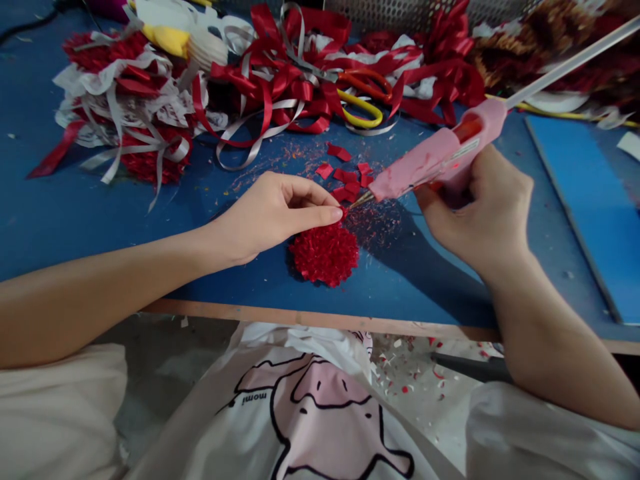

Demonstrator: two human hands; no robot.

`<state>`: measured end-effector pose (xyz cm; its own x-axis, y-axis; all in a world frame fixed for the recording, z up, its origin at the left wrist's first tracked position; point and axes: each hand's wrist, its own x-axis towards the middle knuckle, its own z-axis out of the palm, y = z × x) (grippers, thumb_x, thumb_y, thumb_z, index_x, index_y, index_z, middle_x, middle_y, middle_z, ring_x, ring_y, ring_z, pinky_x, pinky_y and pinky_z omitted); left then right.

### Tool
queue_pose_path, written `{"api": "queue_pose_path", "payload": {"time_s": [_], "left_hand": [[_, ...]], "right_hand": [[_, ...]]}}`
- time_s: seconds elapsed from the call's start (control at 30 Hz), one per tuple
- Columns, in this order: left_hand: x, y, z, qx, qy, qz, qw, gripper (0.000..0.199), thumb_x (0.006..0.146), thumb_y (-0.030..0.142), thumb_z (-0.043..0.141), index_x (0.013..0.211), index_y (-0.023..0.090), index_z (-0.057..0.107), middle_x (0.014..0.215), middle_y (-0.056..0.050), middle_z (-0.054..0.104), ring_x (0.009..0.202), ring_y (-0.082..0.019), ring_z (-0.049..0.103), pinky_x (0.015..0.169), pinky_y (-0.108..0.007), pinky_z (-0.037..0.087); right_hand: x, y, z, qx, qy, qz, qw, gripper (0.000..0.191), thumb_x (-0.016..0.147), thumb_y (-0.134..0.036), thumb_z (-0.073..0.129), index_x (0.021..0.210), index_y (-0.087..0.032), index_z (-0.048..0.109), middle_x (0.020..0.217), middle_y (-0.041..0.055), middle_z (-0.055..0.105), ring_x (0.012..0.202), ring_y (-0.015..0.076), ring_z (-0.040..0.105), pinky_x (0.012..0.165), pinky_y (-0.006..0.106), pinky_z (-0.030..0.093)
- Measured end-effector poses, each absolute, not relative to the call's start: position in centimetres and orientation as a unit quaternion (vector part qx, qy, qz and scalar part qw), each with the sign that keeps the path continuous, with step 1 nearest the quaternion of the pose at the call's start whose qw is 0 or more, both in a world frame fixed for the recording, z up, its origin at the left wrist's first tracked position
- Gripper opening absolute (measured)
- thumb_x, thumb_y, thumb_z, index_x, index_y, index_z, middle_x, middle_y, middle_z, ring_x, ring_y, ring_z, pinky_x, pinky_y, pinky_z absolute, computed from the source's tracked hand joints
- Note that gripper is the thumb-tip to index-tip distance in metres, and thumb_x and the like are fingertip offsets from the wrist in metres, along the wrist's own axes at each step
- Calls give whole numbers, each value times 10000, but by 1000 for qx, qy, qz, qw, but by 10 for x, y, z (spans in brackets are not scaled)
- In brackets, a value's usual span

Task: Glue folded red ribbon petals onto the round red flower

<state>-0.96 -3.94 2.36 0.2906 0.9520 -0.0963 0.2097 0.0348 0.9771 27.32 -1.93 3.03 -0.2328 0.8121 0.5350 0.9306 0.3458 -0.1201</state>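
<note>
My right hand (480,207) is wrapped round the handle of a pink hot glue gun (425,160), with a long glue stick (575,63) sticking out of its back end. The metal nozzle points down to the left, at the fingertips of my left hand (285,213). Those fingers pinch a tiny red piece, mostly hidden by the thumb; it looks like a scrap of red ribbon. Just below them a round, ruffled red pompom flower (326,255) lies near the table's front edge. Several small cut red ribbon pieces (345,176) are scattered beyond the nozzle.
Red and white ribbons (300,100) lie tangled at the back, with scissors (363,107) with orange and yellow handles among them. Red and white ribbon flowers (135,107) are heaped at the left. A bright blue board (590,207) lies on the right of the blue table (240,287).
</note>
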Motion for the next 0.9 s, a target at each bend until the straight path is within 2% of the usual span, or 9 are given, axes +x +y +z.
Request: {"api": "queue_pose_path", "payload": {"time_s": [0.27,0.5,0.7,0.9], "left_hand": [[-10,-38,23,582,481,364,546,155,826,360,854,892,223,825,863,-12,775,794,-137,676,755,-278,531],[-8,-40,25,596,480,343,545,129,841,341,840,876,218,827,815,-9,772,745,-134,677,706,-268,524],[-9,-39,23,605,462,349,547,153,830,346,846,878,202,831,812,-11,776,736,-128,685,689,-252,535],[-9,-38,22,605,473,365,526,147,845,345,826,882,203,818,824,-9,764,762,-132,693,716,-264,550]], "right_hand": [[274,-22,31,-561,-772,-103,280,307,817,-399,583,809,-285,298,665,-15,440,590,182,440,586,367,384],[272,-23,30,-569,-768,-108,275,321,834,-403,595,811,-285,298,664,-18,442,598,184,460,603,371,409],[279,-11,22,-484,-796,-135,338,317,786,-388,602,798,-276,306,625,-59,389,526,131,371,546,304,308],[280,-11,24,-469,-801,-127,349,314,776,-365,625,792,-273,325,621,-65,387,531,123,361,555,292,294]]}}
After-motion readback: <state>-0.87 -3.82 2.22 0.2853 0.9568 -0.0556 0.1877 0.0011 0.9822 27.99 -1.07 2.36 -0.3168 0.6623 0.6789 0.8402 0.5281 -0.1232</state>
